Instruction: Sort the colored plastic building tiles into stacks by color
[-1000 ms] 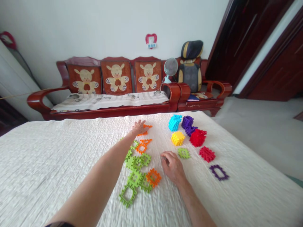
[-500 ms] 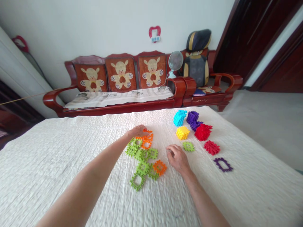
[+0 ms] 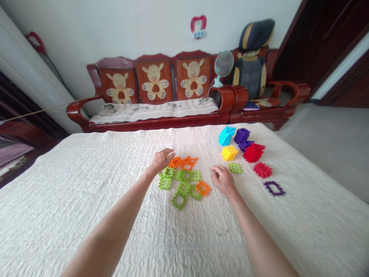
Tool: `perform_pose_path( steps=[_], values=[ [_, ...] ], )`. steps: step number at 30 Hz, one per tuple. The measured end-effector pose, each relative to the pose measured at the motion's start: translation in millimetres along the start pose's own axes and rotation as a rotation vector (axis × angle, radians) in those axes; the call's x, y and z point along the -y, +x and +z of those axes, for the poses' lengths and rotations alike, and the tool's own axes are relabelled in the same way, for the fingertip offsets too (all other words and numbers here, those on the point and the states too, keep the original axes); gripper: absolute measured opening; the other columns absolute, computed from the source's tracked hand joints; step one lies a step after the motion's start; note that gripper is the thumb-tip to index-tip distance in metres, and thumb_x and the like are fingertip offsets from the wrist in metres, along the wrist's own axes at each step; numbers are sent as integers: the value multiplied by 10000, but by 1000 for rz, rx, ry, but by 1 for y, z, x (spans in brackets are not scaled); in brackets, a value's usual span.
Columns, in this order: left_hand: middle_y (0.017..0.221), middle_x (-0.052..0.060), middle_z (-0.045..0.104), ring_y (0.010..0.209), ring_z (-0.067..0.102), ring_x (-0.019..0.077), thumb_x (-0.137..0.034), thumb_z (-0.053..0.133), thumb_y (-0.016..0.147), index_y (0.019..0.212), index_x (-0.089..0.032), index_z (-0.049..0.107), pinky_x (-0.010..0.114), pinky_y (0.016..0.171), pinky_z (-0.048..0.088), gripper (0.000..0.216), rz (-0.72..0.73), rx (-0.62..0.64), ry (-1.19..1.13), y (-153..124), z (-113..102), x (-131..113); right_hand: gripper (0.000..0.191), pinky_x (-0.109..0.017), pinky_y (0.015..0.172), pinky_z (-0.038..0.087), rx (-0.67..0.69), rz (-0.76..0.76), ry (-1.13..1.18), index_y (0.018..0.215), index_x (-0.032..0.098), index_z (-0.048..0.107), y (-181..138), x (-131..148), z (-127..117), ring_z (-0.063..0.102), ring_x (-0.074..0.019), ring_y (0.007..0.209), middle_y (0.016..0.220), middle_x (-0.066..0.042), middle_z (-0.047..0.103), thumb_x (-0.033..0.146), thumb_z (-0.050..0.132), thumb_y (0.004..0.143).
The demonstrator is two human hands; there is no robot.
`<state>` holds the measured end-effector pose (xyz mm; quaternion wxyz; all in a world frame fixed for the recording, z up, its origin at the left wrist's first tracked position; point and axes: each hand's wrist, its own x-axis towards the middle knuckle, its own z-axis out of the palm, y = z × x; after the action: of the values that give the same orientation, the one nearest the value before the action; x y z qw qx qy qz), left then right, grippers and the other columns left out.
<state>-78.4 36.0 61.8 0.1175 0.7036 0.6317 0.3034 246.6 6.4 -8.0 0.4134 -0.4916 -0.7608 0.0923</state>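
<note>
My left hand (image 3: 161,159) lies over the far left edge of a heap of flat interlocking plastic tiles, its fingers curled against the orange tiles (image 3: 183,162). Green tiles (image 3: 181,182) spread just below that hand, with one more orange tile (image 3: 203,188) at their right. My right hand (image 3: 222,179) rests on the white quilted cover (image 3: 72,184) right of the heap, fingers loosely bent, nothing seen in it. A single green tile (image 3: 235,168) lies just beyond its knuckles.
Stacked tile blocks sit at the back right: cyan (image 3: 226,135), purple (image 3: 242,137), yellow (image 3: 229,152), red (image 3: 253,152). A red tile (image 3: 262,169) and a purple frame tile (image 3: 274,188) lie nearer. A wooden bench (image 3: 161,96) with a fan (image 3: 223,65) stands behind.
My left hand drew back from its far reach, pulling the orange tiles in against the green ones. My right hand stayed beside the heap. The camera tilted down and left.
</note>
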Motion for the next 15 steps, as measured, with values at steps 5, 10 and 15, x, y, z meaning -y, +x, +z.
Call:
perform_pose_path(
  steps=[5, 10, 15],
  values=[
    [1288, 125, 675, 1228, 609, 234, -339, 417, 972, 1222, -199, 667, 391, 1066, 465, 381, -108, -78, 51, -55, -5, 23, 211, -345, 820, 511, -16, -9, -3, 893, 208, 691, 2, 0, -1, 665, -218, 856, 902, -72, 735, 195, 496, 815],
    [1372, 102, 631, 1351, 489, 280, -348, 444, 971, 1267, -235, 636, 503, 1114, 383, 371, -74, -75, 69, -85, 10, 22, 213, -341, 820, 510, -14, -18, -66, 897, 202, 682, 1, 1, -1, 658, -213, 841, 896, -72, 727, 173, 496, 797],
    [1365, 87, 637, 1330, 495, 258, -359, 415, 992, 1264, -256, 625, 487, 1088, 380, 358, -19, -65, 66, -86, 11, 21, 227, -347, 854, 507, 6, -20, -129, 919, 196, 674, 1, 2, -1, 656, -223, 903, 923, -78, 717, 152, 487, 798]
  ],
)
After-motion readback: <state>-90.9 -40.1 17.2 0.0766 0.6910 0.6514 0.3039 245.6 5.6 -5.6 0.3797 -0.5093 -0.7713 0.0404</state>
